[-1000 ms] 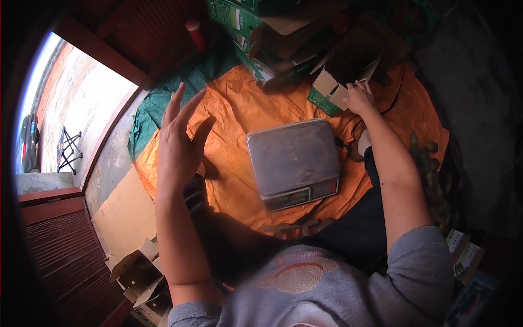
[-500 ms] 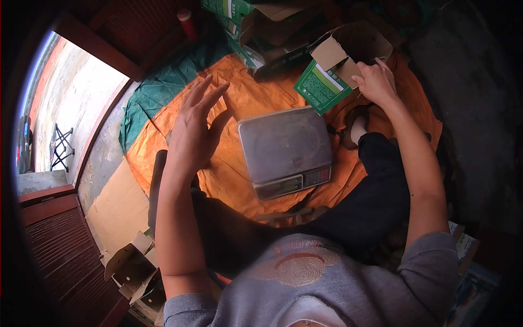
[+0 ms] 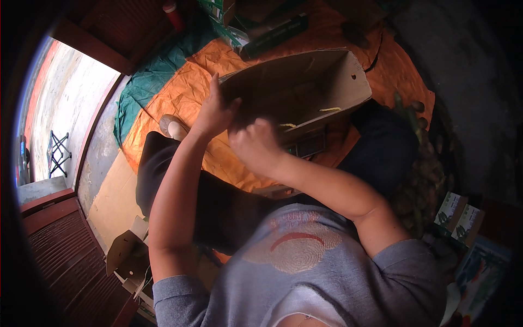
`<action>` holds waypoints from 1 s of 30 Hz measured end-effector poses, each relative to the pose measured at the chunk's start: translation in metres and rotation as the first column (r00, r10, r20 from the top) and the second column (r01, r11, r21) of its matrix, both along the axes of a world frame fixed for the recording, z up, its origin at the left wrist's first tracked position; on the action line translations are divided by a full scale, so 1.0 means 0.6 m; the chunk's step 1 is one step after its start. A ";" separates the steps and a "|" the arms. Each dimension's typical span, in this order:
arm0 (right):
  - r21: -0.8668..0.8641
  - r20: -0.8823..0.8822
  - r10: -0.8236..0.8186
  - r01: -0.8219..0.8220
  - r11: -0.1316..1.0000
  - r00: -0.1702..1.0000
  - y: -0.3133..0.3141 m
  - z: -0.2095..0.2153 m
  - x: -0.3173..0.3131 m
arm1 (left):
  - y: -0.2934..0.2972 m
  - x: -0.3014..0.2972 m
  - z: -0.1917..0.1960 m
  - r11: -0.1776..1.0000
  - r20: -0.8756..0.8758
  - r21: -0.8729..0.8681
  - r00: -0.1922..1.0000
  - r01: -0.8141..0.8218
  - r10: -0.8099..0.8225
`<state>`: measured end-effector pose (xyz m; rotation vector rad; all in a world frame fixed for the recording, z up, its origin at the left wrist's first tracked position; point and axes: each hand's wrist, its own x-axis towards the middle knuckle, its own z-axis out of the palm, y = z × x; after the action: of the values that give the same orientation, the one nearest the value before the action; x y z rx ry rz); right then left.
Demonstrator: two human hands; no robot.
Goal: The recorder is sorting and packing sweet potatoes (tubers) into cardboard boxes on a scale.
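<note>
A long open cardboard box (image 3: 348, 76) lies tilted in front of me, its dark inside facing up, with yellow cord loops along its near wall. It covers most of the scale (image 3: 311, 144), whose front panel peeks out beneath. At the box's left end, my left hand (image 3: 215, 113) grips the edge with the fingers outside and the thumb inward. My right hand (image 3: 256, 140) is crossed over to the near left corner of the box, its fingers curled closed against the cardboard there. Motion blurs it a little.
Under everything spreads an orange tarp (image 3: 169, 98) with a green edge (image 3: 144, 90). Green printed boxes (image 3: 272, 38) stand at the far side, with a red bottle (image 3: 173, 15) nearby. Root-like produce (image 3: 422, 180) lies heaped at right. More opened cartons (image 3: 128, 253) sit at lower left.
The box at the far right has come upright and over the scale, nearer to me. My right hand has swung left across to its left end, and my left hand has closed on it.
</note>
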<state>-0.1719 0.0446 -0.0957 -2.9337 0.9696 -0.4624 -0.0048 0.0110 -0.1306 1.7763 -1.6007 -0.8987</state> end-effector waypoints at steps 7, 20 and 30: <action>0.145 0.238 0.008 -0.043 0.988 0.971 -0.009 0.068 -0.083 | 0.006 0.044 -0.050 0.998 0.171 -0.051 0.985 0.021 -0.012; 0.152 0.437 -0.769 0.805 0.574 0.466 0.046 0.081 -0.707 | 0.011 0.049 -0.065 0.985 0.072 0.158 0.994 0.073 -0.085; 0.438 -0.244 -0.957 0.898 0.038 0.159 0.285 -0.202 -0.967 | 0.007 0.038 -0.048 0.971 -0.096 0.238 0.995 0.005 0.019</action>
<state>-0.7522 0.2157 -0.2166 -1.3188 2.4664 -0.2488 0.0182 0.0151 -0.1594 1.8644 -1.4742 -1.1979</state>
